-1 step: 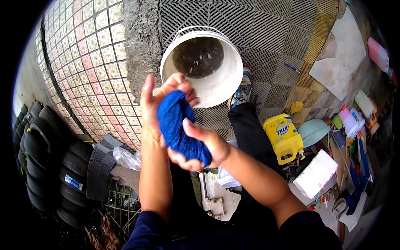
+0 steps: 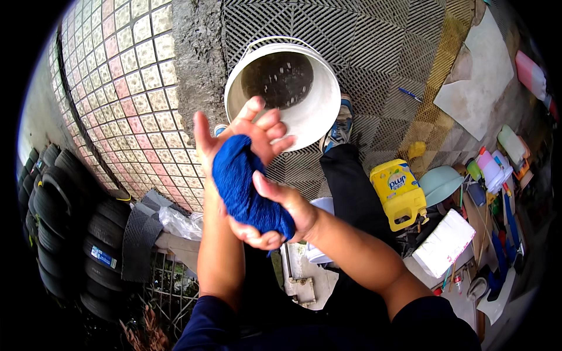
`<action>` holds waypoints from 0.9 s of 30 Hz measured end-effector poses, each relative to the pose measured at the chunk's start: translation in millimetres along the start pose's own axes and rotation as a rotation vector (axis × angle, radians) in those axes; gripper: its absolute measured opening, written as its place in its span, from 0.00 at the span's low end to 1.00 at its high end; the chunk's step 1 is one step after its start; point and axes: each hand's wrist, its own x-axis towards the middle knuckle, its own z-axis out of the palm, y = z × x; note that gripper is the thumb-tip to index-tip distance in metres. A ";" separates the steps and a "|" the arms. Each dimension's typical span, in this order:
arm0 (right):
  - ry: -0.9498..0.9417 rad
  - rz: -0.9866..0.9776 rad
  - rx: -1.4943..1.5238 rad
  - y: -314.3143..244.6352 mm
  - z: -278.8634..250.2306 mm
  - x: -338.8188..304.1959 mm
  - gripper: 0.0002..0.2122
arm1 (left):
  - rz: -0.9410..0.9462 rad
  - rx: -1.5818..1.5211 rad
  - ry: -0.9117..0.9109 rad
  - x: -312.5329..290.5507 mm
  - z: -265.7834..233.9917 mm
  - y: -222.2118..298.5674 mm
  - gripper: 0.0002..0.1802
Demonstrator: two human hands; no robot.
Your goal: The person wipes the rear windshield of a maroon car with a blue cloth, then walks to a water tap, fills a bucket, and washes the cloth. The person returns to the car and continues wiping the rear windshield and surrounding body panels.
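Note:
A twisted, bunched-up blue cloth (image 2: 249, 190) is held in front of me, just nearer than the white bucket. My right hand (image 2: 287, 207) wraps its near end, thumb on top and fingers underneath. My left hand (image 2: 257, 131) is open, its fingers stretched and spread, with the far end of the cloth lying against its palm and wrist. Beyond my fingertips stands the white bucket (image 2: 316, 111), with dark water (image 2: 278, 79) in the bottom and a wire handle at its far rim.
Stacked tires (image 2: 108, 234) stand at the left beside a tiled wall (image 2: 140, 76). At the right lie a yellow jug (image 2: 398, 193), a pale green basin (image 2: 442, 184), a white box (image 2: 445, 243) and assorted tools. A blue pen (image 2: 410, 93) lies on the ribbed mat (image 2: 380, 52).
My left hand's fingers have spread and straightened away from the cloth. The cloth and my right hand have shifted slightly left and toward me.

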 end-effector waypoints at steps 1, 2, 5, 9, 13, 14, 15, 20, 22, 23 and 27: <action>-0.085 0.006 0.122 7.3 -2.5 3.8 0.34 | 0.016 0.040 -0.098 7.7 14.0 -9.5 0.53; -0.173 0.012 0.243 11.5 -7.4 4.9 0.35 | 0.032 0.080 -0.195 10.9 22.7 -15.3 0.57; -0.318 0.004 0.340 8.9 -11.4 -6.3 0.38 | 0.106 -0.218 -0.542 16.6 12.4 -26.1 0.40; -0.323 -0.031 0.284 -0.5 -11.7 -28.8 0.43 | 0.167 -0.061 -0.159 7.5 36.2 -26.9 0.13; 0.215 0.007 -0.298 -31.5 6.9 -46.5 0.28 | 0.103 0.364 0.253 8.2 56.2 -18.1 0.07; 0.362 -0.015 -0.484 -37.8 10.3 -46.8 0.23 | 0.106 0.520 0.350 9.3 58.8 -18.0 0.07; 0.470 -0.046 -0.744 -39.2 -2.0 -43.6 0.20 | 0.113 0.623 0.446 11.5 59.7 -19.9 0.07; 0.768 -0.427 -1.345 -33.4 -63.9 -29.6 0.16 | 0.150 0.973 0.573 11.2 29.5 -35.1 0.12; 0.888 -0.561 -1.536 -30.2 -79.1 -23.6 0.15 | 0.184 1.148 0.605 15.1 16.3 -47.5 0.12; 1.015 -0.591 -1.564 -33.0 -85.8 -14.1 0.13 | 0.241 1.367 0.654 20.8 9.7 -53.5 0.12; 1.138 -0.697 -1.612 -32.3 -113.9 3.5 0.18 | 0.399 1.894 0.699 25.3 -18.4 -56.9 0.11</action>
